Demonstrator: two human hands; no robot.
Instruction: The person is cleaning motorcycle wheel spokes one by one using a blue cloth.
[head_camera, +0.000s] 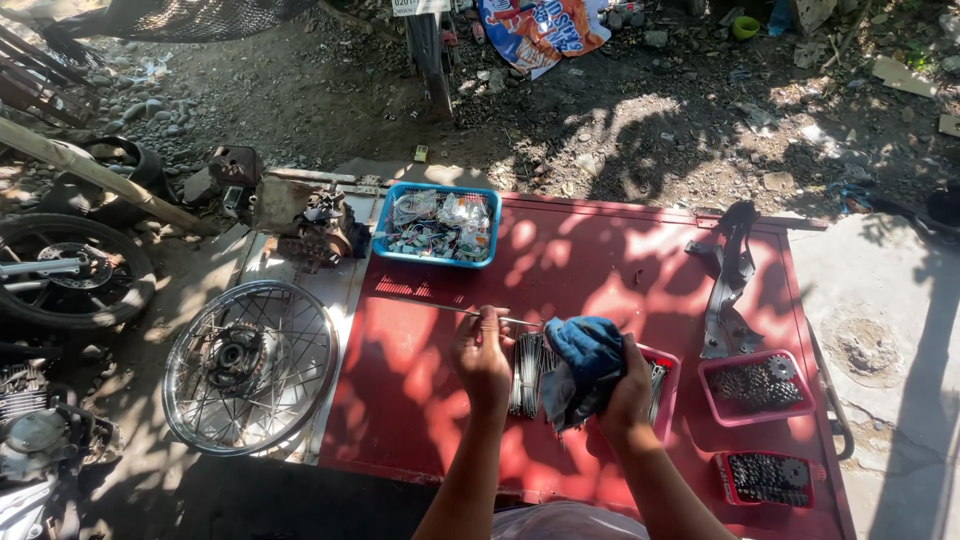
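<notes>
Red sheet-metal table serves as the bench, dappled with sun and leaf shadow. Left hand pinches one thin spoke between closed fingers, so that the rod runs out leftward over the table. Right hand is closed around a bunched blue rag, which sits at the near end of that spoke. A bundle of further spokes lies on the table just under and between the two hands.

Done well, the wipe calls for a firm left-hand pinch near the spoke's end and a rag wrapped fully round the rod, drawn along its whole length in a straight line so the thin metal does not bend.

Containers: a pink tray, partly hidden by the right hand, holds more spokes. A second pink tray to the right holds sprockets and small dark parts. A red tray near the table's front corner holds similar dark parts. A blue basket at the far edge holds bagged small items. A spoked wheel lies beside the table's left edge.
</notes>
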